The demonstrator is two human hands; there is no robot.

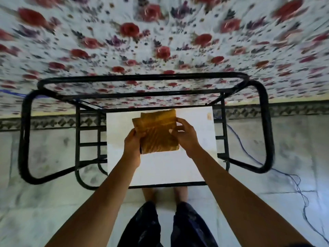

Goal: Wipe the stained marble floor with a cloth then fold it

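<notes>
A mustard-yellow cloth (157, 131), folded into a small thick square, hangs above a white marble slab (160, 168). My left hand (132, 145) grips its left edge, thumb on top. My right hand (185, 134) pinches its right edge with curled fingers. One folded layer sticks out at the cloth's upper left. A faint brownish band crosses the slab below my hands, and a small orange mark (208, 116) sits near its far right corner.
The slab rests on a black metal frame (26, 136) with rungs on both sides. A floral sheet (160, 41) covers a bed beyond it. A blue cord (293, 177) trails over the grey marble floor (44, 202) at right. My legs and feet stand just before the slab.
</notes>
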